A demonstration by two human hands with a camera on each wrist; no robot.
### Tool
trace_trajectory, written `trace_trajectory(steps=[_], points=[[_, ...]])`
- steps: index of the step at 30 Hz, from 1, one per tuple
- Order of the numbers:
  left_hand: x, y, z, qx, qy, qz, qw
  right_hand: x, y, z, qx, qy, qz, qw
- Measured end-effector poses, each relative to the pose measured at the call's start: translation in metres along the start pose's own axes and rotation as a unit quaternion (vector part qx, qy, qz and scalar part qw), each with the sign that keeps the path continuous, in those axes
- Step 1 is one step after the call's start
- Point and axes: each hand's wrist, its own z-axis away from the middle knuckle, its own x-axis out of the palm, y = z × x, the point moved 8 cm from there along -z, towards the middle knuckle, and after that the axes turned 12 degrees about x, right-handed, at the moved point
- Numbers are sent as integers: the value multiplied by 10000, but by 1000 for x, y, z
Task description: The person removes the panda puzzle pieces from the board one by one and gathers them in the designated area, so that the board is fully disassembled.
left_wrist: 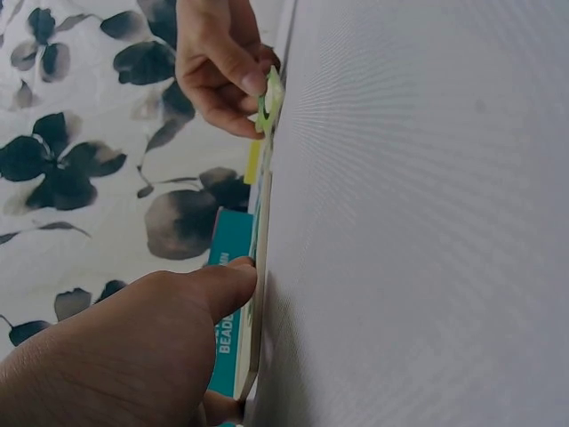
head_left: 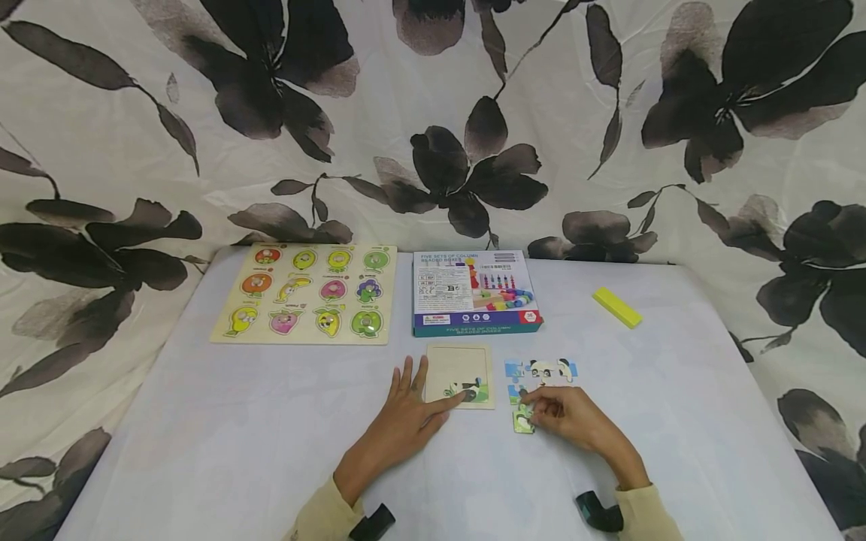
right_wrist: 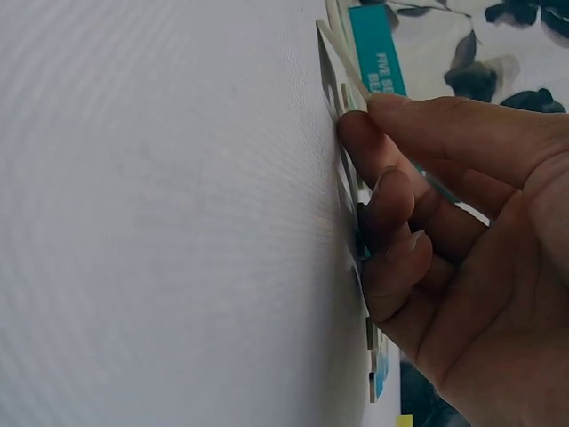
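Observation:
My left hand (head_left: 404,422) lies spread with straight fingers at the left side of a small wooden puzzle board (head_left: 449,365), its thumb reaching across onto fitted panda puzzle pieces (head_left: 477,390) at the board's bottom. Right of the board, my right hand (head_left: 570,413) pinches a green puzzle piece (head_left: 523,422) between thumb and fingertips. The left wrist view shows this piece (left_wrist: 270,100) tilted on edge, and in the right wrist view its thin edge (right_wrist: 341,60) slants up from the table. Loose panda pieces (head_left: 539,370) lie just beyond the right hand, which partly covers them.
Behind the board stands a flat box (head_left: 443,319) labelled for beaded columns. A wooden board with fruit pictures (head_left: 313,300) lies at the back left, and a yellow block (head_left: 617,308) at the back right. Floral cloth (head_left: 446,203) hangs behind the white table (head_left: 271,421).

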Motion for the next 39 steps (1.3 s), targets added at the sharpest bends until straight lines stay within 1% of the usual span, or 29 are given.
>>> trace_trajectory(steps=[11,18,25,31,35,39], points=[[-1,1,0,35,25,9,10000,0,0,0,95,100,205,9997],[-1,1,1,17,-14,10,10000,-1,1,-1,145,134,265,9995],[1,1,1,69,-40,-34,10000,-1,-2,0,182,158,245,9994],[2,1,1,36,-70,-2,10000,-5,-7,-1,99,327,247,9991],[1,2,1,42,-102,-4,9999,-9,-15,-4,-57,465,244,9986],[1,2,1,43,-132,1,9999,-13,-25,-9,-109,652,212,9976]])
